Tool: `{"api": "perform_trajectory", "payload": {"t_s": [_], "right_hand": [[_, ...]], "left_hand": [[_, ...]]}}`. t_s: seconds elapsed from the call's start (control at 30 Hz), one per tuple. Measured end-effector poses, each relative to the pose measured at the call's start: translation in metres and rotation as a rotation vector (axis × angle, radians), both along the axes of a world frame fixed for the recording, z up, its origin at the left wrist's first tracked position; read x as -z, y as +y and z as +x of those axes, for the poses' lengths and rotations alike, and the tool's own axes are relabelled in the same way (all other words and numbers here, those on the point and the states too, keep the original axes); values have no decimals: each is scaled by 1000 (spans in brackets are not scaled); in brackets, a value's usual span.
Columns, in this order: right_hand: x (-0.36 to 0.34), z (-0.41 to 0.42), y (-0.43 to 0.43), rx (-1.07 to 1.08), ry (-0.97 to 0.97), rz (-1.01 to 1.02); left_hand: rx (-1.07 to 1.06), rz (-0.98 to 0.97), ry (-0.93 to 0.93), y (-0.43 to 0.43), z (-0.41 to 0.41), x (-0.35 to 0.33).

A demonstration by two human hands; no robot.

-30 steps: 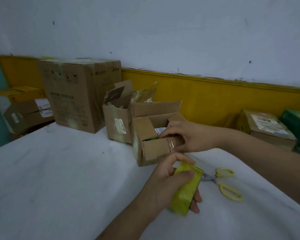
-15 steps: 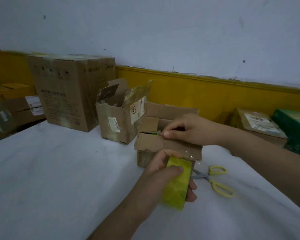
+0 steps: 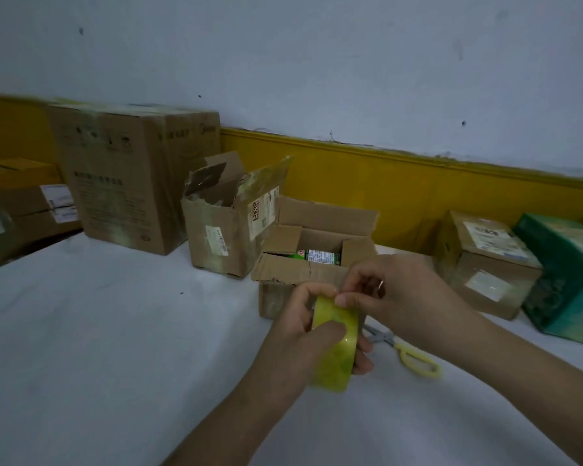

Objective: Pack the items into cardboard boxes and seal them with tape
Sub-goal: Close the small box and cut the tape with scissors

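Now: left hand (image 3: 293, 331) grip wraps one tape roll (image 3: 337, 354); right hand (image 3: 401, 294) grip pinches roll's top edge; one scissors (image 3: 405, 352) beside.

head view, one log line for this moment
left hand: grips tape roll | right hand: pinches roll's top edge | small box: flaps open, green pack inside | scissors: on table

Gloss on my translucent yellow plastic tape roll (image 3: 334, 364); the small open brown cardboard box (image 3: 293, 269) looks matt, creased, its edges rough.
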State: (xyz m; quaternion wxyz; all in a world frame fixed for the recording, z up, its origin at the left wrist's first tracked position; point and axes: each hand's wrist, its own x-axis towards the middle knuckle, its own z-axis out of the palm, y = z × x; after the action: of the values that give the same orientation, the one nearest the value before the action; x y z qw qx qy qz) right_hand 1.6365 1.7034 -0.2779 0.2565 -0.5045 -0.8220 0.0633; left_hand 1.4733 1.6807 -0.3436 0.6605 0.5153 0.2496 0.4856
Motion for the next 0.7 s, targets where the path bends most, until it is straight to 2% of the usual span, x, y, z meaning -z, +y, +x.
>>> {"api": "perform_trajectory", "payload": {"t_s": [0.1,0.2,0.37,0.53,0.7], "right_hand": [[6,-7,-9,-4,-80,122],[4,-10,-24,-117,-118,275],[-6,-15,-31,-249,-24,140],[-5,-28,-3,-135,71,2],[3,-35,3,-101,166,44]], "left_hand": [[-15,-18,-3,-5,-1,-4],[16,-6,34,-15,-6,-10],[144,-147,39,-23,-19,-32],[-47,-193,72,-15,-26,-44],[-74,-200,174,-12,-31,-50]]}}
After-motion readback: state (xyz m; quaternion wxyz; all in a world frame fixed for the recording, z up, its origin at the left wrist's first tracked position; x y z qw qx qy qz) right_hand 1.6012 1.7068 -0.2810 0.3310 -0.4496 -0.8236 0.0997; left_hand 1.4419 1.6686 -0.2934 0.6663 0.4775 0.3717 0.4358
